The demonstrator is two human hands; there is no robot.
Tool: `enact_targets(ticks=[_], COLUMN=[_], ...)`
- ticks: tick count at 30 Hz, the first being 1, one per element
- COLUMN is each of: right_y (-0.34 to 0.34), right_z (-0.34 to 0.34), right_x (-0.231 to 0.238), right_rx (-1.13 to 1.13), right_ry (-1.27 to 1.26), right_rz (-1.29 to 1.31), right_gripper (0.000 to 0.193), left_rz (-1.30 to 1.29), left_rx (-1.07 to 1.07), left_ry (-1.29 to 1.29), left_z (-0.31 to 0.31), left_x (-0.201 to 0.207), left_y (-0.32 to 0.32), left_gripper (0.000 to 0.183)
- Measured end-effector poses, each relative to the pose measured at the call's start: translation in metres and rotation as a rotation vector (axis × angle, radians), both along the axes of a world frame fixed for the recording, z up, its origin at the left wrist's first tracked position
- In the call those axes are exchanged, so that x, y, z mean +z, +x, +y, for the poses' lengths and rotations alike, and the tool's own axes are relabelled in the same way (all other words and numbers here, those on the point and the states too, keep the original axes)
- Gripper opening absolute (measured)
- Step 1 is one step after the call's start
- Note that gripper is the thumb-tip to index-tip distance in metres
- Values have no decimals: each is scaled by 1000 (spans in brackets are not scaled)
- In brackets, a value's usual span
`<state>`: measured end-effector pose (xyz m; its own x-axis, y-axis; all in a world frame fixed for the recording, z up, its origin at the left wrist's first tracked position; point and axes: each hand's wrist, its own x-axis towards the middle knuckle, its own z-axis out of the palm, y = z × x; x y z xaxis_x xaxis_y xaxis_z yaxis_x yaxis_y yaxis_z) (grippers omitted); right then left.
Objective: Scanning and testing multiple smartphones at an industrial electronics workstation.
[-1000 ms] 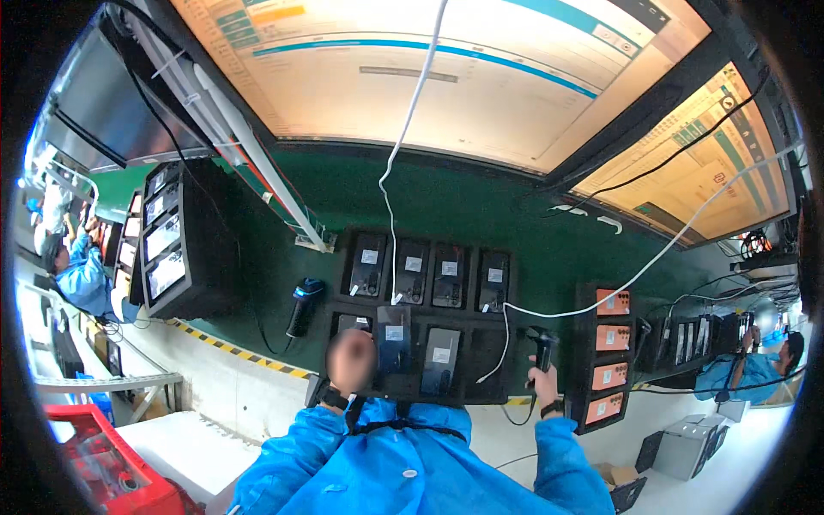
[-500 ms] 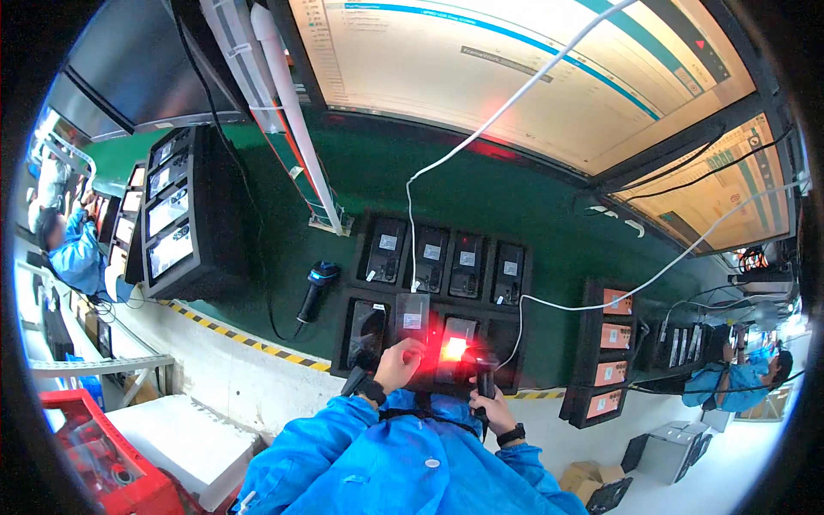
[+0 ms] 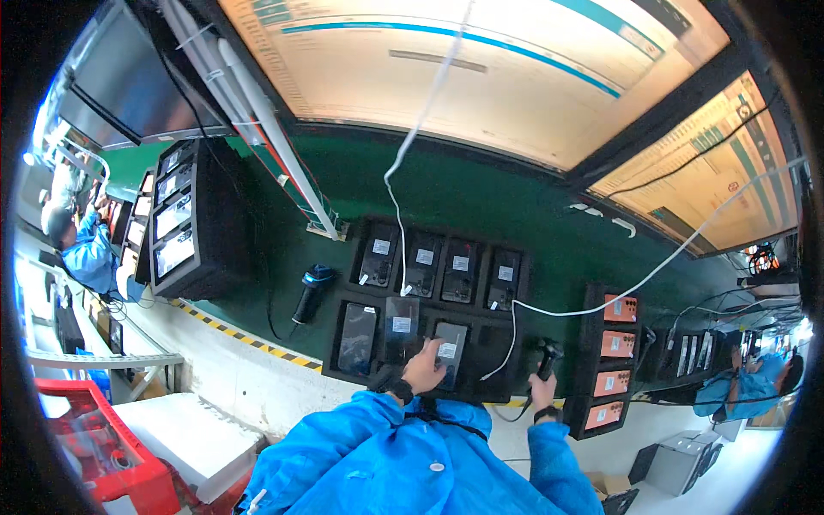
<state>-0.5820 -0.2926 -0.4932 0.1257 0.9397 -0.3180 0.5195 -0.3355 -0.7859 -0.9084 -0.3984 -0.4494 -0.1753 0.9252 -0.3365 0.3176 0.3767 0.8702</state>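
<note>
My left hand (image 3: 424, 369) is closed at the left edge of a grey phone (image 3: 452, 336) with a white label, lying in the near row of a black foam tray (image 3: 493, 388). My right hand (image 3: 542, 391) grips the handle of a black barcode scanner (image 3: 548, 350), right of the tray. Left of the grey phone, a clear-wrapped piece with a label (image 3: 401, 324) meets the end of a white cable (image 3: 396, 206). A dark phone (image 3: 357, 337) fills the leftmost near slot. Several labelled dark phones (image 3: 459, 268) sit in the far row.
A second scanner (image 3: 314, 292) lies on the green mat left of the tray. Trays of orange-backed phones (image 3: 611, 345) stand at right, another phone tray (image 3: 176, 219) at left. Large monitors (image 3: 481, 77) rise behind. A loose white cable end (image 3: 491, 374) lies over the tray. Co-workers sit on both sides.
The scanner's red light has gone out, and my right hand has carried the scanner right, away from the tray. My left hand has moved right, onto the grey phone.
</note>
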Motion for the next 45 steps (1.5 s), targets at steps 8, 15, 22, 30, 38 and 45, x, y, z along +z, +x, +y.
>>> enact_targets(ticks=[8, 15, 22, 30, 38, 45], right_y=[-63, -108, -155, -180, -185, -184], right_z=[9, -36, -14, -24, -19, -10], right_x=[45, 32, 123, 153, 164, 164], right_rx=[-54, 355, 48, 569, 714, 922], right_ry=[381, 33, -36, 104, 90, 243], right_rz=[-177, -396, 716, 396, 212, -46], right_gripper=[17, 30, 15, 15, 16, 20], left_rz=[94, -199, -142, -192, -156, -126], left_rx=[436, 195, 49, 18, -1, -21], left_ry=[-158, 114, 111, 249, 274, 253], left_z=[40, 28, 8, -7, -13, -8], left_x=[28, -18, 63, 61, 59, 59], left_y=[28, 4, -2, -9, -8, -10], left_gripper=[56, 40, 28, 27, 26, 26])
